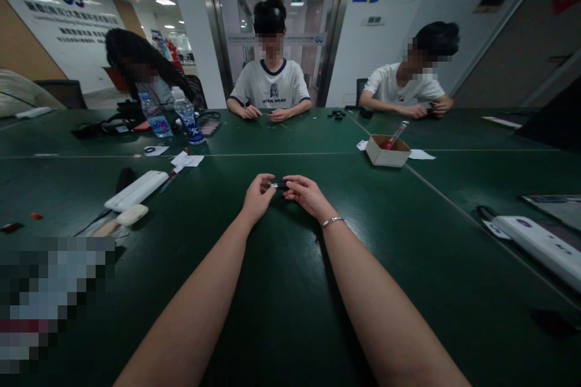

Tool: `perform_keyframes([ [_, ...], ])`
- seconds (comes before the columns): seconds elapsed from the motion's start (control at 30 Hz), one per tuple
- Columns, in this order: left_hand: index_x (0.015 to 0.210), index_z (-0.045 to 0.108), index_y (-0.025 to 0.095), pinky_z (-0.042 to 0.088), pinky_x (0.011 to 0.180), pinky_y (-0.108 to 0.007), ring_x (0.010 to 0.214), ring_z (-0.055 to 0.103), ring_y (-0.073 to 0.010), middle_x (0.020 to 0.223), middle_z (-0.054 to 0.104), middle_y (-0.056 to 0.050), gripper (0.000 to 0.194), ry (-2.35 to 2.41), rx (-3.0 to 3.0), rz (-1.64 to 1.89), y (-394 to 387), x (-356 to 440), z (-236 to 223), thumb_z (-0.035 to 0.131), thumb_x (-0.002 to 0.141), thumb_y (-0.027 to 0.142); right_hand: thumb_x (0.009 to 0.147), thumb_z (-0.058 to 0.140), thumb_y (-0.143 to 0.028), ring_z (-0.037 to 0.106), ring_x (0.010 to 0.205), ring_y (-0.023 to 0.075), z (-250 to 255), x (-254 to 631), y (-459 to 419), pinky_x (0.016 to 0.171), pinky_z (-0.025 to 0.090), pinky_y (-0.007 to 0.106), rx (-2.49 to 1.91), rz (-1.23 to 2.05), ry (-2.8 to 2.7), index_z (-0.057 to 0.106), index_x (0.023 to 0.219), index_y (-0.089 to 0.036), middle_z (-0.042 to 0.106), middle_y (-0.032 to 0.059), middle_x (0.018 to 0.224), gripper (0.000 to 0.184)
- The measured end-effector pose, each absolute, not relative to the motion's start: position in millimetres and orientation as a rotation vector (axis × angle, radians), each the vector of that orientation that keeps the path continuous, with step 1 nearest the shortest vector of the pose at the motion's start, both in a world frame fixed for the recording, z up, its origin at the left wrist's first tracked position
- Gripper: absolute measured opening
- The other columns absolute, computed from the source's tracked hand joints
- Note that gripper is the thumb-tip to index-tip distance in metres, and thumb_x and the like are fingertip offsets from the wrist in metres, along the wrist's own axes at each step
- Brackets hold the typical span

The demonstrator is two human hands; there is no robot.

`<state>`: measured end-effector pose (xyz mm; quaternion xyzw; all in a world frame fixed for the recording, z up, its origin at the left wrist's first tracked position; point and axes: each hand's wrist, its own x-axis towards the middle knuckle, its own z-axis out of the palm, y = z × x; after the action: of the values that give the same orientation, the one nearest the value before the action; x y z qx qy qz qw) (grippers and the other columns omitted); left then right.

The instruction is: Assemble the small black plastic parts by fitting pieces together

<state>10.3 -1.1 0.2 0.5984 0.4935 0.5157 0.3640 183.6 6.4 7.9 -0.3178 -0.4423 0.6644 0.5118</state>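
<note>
Between my two hands, just above the green table (281, 266), is a small black stick with a silver metal end (281, 185), perhaps a USB drive. My right hand (307, 195) pinches its black part between thumb and fingers. The silver end points left, into the fingertips of my left hand (258, 198), whose thumb and fingers are closed about it. My fingers cover part of the stick, so its full shape is hidden. A silver bracelet (333, 222) circles my right wrist.
A small open box (388, 157) with a red-and-clear tube stands ahead on the right. Two bottles (188, 118) are at the far left. White power strips (136, 192) lie on both sides. Three people (272, 84) sit across the table.
</note>
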Motion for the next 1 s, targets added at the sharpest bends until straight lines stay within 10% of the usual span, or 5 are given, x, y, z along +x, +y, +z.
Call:
perform_keyframes([
  [1.0,0.103,0.064,0.019,0.038,0.053,-0.023,0.055,0.049,-0.0106,0.069,0.058,0.001,0.026,1.268,1.474,1.297,-2.2,12.9,3.7,0.055,0.082,0.033,0.068,0.083,-0.023,0.067,0.064,0.0125,7.4,183.7,6.8,0.061,0.058,0.024,-0.771,1.6,-1.083,0.072,0.093,-0.017,0.069,0.0025,0.072,0.028],
])
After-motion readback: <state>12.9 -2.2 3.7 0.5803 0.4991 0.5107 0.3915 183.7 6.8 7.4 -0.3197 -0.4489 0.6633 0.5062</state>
